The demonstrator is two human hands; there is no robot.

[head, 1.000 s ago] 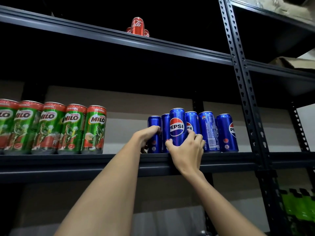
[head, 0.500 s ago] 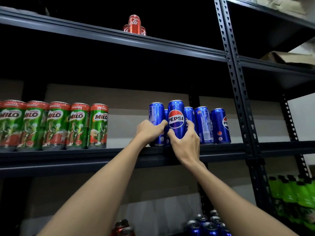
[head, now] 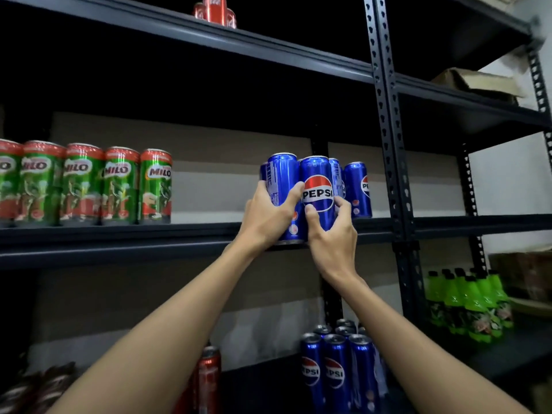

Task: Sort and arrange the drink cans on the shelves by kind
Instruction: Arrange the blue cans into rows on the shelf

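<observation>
From the head camera, both bare forearms reach up to the middle shelf [head: 125,246] of a dark metal rack. A cluster of blue Pepsi cans [head: 357,189] stands upright on that shelf, just left of the rack's perforated upright post [head: 388,138].

The left hand [head: 265,216] curls around the front-left Pepsi can [head: 282,180], its thumb lying across the can's front and its fingers wrapped around the far side. This can stands at the very front edge of the middle shelf.

The right hand [head: 331,237] grips the front Pepsi can [head: 318,186], whose logo faces the camera: the thumb presses on the lower part of the logo and the fingers curl around the can's right side. The two held cans touch each other side by side, with more blue cans close behind them and one just to their right.

Far to the left of the Pepsi cluster, on the same shelf, a row of green Milo cans [head: 119,186] stands side by side. On the shelf above, red cola cans [head: 215,8] sit near the front edge.

Below the middle shelf, more Pepsi cans [head: 336,372] stand grouped, a red can [head: 209,375] to their left. Right of the post, green bottles [head: 472,303] cluster on a lower shelf, and a cardboard box [head: 478,83] rests higher up.
</observation>
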